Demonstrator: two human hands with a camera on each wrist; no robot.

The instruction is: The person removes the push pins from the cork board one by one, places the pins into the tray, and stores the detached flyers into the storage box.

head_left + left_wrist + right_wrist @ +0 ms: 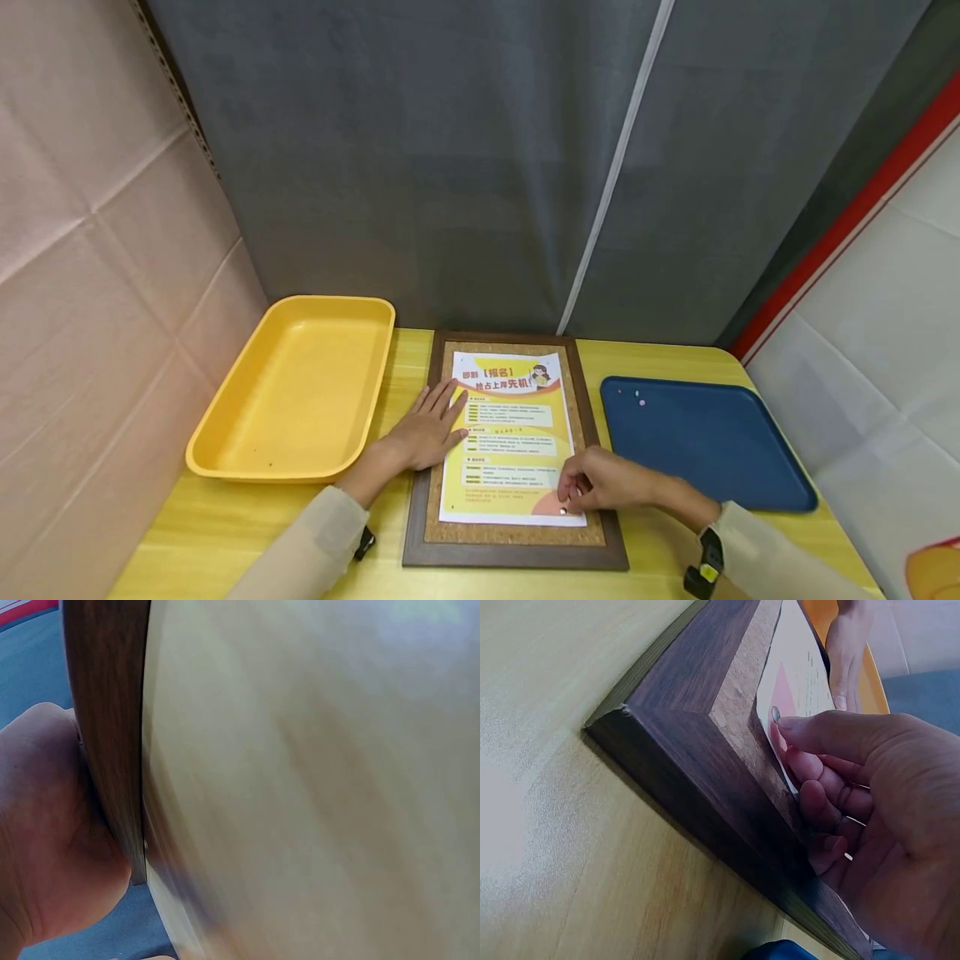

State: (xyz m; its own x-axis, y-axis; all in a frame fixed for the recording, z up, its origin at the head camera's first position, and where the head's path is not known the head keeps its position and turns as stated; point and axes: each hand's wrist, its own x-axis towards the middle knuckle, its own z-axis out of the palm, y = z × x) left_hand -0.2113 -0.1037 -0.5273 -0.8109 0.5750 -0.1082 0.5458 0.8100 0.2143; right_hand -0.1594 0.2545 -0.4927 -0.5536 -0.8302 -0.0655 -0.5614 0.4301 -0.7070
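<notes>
A printed poster sheet (510, 492) lies on a cork board (517, 533) with a dark brown wooden frame (517, 556). My left hand (423, 429) rests flat with spread fingers over the frame's left side and the sheet's left edge. At the sheet's lower right corner, my right hand (603, 479) pinches a small shiny thumbtack (775, 714) between thumb and bent fingers. The tack's round head shows just past the thumb tip in the right wrist view. In the left wrist view, the heel of my left hand (60, 832) is against the frame (112, 727).
To the left stands a yellow tray (300, 473) with a raised rim. A blue tray (712, 442) lies on the right, several small tacks (640, 398) near its upper left corner. Grey curtain (450, 167) closes off the back of the wooden table (480, 583).
</notes>
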